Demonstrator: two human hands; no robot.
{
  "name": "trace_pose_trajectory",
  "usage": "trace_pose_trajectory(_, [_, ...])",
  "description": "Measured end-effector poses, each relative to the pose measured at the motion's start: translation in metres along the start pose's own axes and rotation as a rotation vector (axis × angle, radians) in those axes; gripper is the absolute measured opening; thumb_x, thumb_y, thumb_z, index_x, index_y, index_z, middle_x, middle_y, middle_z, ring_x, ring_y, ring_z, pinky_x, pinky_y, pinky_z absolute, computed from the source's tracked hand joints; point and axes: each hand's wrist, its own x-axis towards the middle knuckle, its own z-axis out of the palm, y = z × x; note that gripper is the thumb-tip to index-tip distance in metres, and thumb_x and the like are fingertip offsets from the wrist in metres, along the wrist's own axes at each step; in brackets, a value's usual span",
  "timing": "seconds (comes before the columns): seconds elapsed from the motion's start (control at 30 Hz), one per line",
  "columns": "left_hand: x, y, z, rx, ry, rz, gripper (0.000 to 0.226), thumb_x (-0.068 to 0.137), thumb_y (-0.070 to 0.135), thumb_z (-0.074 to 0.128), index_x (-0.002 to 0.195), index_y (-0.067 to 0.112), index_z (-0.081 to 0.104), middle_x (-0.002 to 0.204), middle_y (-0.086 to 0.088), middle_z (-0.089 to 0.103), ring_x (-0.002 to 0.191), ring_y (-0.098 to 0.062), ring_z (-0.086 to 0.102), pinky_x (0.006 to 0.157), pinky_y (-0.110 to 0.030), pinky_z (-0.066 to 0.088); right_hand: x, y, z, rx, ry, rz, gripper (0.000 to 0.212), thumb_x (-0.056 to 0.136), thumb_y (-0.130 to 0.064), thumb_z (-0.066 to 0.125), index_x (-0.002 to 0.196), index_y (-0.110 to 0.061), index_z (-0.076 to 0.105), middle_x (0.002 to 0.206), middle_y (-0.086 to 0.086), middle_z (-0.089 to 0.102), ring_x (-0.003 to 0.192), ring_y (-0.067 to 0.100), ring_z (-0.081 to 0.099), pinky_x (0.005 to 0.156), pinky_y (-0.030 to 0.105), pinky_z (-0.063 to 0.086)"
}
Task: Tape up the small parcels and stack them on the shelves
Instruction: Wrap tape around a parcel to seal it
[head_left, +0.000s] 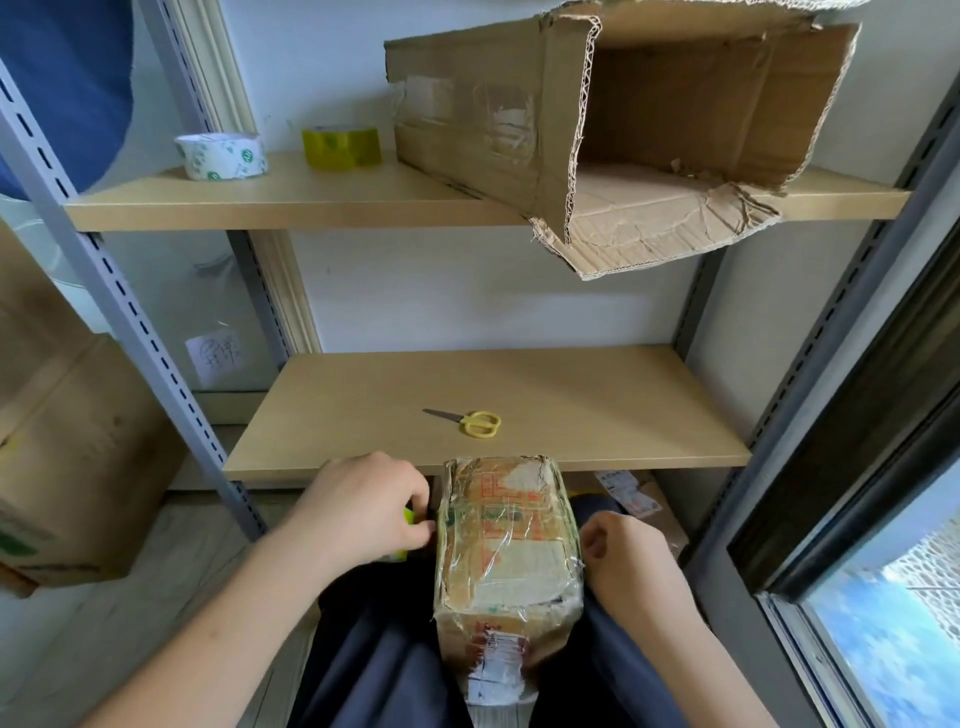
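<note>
Parcel on lap, largely taped — not shelved; left hand grips yellow tape roll, right hand curled, empty

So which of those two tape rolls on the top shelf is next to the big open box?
The yellow tape roll. It sits just left of the open cardboard box on the upper shelf; the white roll with green marks stands further left, by the post.

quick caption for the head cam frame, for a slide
Hands flank a taped parcel on the lap, left hand gripping yellow tape; scissors wait on the lower shelf.
</note>
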Motion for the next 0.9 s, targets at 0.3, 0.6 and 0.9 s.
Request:
trace_pose_trajectory(0.3, [0.020, -0.026, 0.016, -0.561, -0.313, 0.004, 0.020, 0.090, 0.039, 0.065, 0.081, 0.023, 0.072, 0.060, -0.007, 0.060, 0.043, -0.013, 0.052, 0.046, -0.021, 0.042, 0.008, -0.005, -0.001, -0.066, -0.215, 0.097, 0.008, 0.089, -0.014, 0.052, 0.088, -0.019, 0.046, 0.070, -0.003, 0.053, 0.061, 0.017, 0.049, 0.059, 0.028, 0.041])
trace_pose_trajectory(0.6, [0.024, -0.022, 0.020, -0.567, -0.300, -0.030, 0.024, 0.087, 0.042, 0.070, 0.082, 0.018, 0.072, 0.050, 0.007, 0.049, 0.043, -0.012, 0.047, 0.048, -0.023, 0.044, -0.004, -0.002, -0.012, -0.085, 0.201, 0.001, 0.010, 0.092, -0.025, 0.062, 0.083, -0.023, 0.067, 0.081, -0.001, 0.066, 0.076, 0.020, 0.063, 0.062, 0.027, 0.046])
trace_pose_trajectory(0.9, [0.016, 0.003, 0.017, -0.381, -0.175, -0.043, 0.038, 0.084, 0.017, 0.061, 0.053, 0.022, 0.039, 0.043, 0.007, 0.028, 0.044, -0.011, 0.022, 0.044, -0.024, 0.018, -0.018, -0.049, 0.010, 0.051, 0.103, -0.034, 0.042, 0.100, -0.054, 0.041, 0.076, -0.020, 0.049, 0.062, -0.008, 0.051, 0.051, 0.004, 0.046, 0.041, 0.019, 0.031])
